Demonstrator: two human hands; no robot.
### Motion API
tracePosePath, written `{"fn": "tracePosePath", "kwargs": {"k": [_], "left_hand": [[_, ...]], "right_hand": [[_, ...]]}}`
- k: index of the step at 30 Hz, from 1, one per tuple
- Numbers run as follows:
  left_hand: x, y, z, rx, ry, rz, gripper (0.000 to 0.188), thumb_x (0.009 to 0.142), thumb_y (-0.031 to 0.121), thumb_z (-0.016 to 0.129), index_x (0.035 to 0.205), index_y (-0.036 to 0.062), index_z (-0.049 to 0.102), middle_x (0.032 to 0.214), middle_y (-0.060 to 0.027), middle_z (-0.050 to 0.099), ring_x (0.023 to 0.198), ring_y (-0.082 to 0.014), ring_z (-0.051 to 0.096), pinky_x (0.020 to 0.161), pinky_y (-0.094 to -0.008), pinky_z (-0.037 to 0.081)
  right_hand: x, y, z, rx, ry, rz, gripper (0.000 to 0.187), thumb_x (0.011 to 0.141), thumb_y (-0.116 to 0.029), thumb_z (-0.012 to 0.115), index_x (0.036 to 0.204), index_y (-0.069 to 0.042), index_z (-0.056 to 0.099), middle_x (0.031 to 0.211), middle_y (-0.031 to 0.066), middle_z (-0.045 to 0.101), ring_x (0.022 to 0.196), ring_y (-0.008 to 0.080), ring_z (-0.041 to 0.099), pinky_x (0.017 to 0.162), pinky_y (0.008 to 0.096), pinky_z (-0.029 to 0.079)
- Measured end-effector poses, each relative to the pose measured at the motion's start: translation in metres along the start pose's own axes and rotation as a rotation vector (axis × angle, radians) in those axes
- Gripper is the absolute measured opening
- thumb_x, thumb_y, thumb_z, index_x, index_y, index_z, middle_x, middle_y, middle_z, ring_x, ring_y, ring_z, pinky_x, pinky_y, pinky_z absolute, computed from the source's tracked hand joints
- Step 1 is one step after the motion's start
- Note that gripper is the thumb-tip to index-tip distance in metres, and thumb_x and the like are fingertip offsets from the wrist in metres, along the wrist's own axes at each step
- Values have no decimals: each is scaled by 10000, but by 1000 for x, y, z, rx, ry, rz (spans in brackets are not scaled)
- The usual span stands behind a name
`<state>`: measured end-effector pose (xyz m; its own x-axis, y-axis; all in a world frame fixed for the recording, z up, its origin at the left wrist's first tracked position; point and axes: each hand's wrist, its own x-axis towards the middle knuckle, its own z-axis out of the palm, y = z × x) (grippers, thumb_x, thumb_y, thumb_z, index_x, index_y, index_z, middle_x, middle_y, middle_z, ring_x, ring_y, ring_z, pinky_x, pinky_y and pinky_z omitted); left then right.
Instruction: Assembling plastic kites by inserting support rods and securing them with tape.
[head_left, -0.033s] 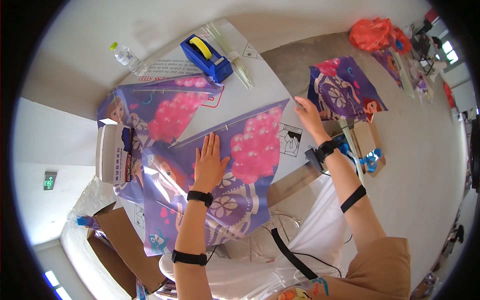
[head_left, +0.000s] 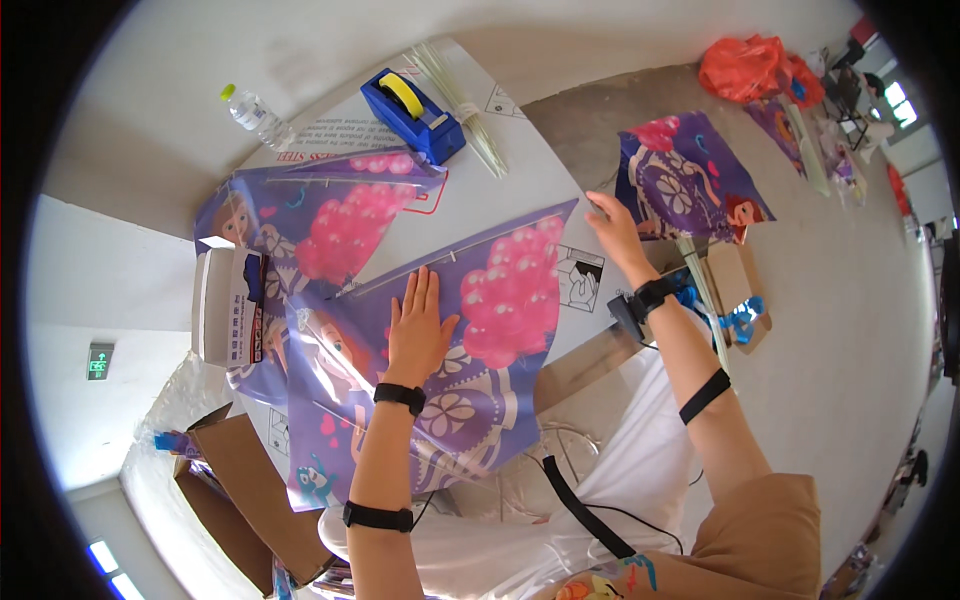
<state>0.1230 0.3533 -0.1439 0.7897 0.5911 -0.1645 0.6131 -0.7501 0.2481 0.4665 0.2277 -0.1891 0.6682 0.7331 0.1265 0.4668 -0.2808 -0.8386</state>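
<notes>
On the lettered board (head_left: pixel 535 175), purple film (head_left: pixel 505 310) (left grip (head_left: pixel 418 335) flat atop, right grip (head_left: pixel 619 238) parted).

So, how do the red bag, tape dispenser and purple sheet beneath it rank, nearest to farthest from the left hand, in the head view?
1. Purple sheet: directly under the left hand.
2. Tape dispenser: straight ahead.
3. Red bag: farther off, to the right.

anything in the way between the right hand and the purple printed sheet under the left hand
Nothing visible stands in the way: the right hand is just beside the upper-right corner of the purple printed sheet. The left hand lies flat on the sheet.
</notes>
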Motion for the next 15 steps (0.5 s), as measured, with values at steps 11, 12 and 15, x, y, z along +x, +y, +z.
{"fn": "tracePosePath", "kwargs": {"k": [11, 12, 15], "left_hand": [[-10, 5, -16, -25, -87, -19, 726, 855, 273, 658, 1435, 5, 315, 1522, -166, 283, 1408, -304, 282, 1107, -501, 304], [-8, 8, -21, -25, -90, -19, 726, 855, 273, 658, 1435, 5, 315, 1522, -166, 283, 1408, -304, 282, 1107, -501, 304], [3, 22, -32, 114, -180, -45, 667, 839, 258, 667, 1381, -6, 382, 1453, -189, 389, 1352, -317, 374, 1091, -471, 341]], "right_hand": [[18, -46, -1, -384, -169, -437, 279, 760, -4, 660, 1025, -64, 593, 1029, 121, 637, 981, 322, 582, 850, 393, 454], [21, -46, -2, -359, -237, -434, 215, 748, -11, 659, 945, -60, 586, 963, 107, 649, 923, 320, 590, 800, 414, 459], [29, -49, -9, -412, -444, -273, 179, 745, -44, 666, 891, -70, 566, 875, 89, 656, 874, 318, 598, 762, 413, 466]]}}
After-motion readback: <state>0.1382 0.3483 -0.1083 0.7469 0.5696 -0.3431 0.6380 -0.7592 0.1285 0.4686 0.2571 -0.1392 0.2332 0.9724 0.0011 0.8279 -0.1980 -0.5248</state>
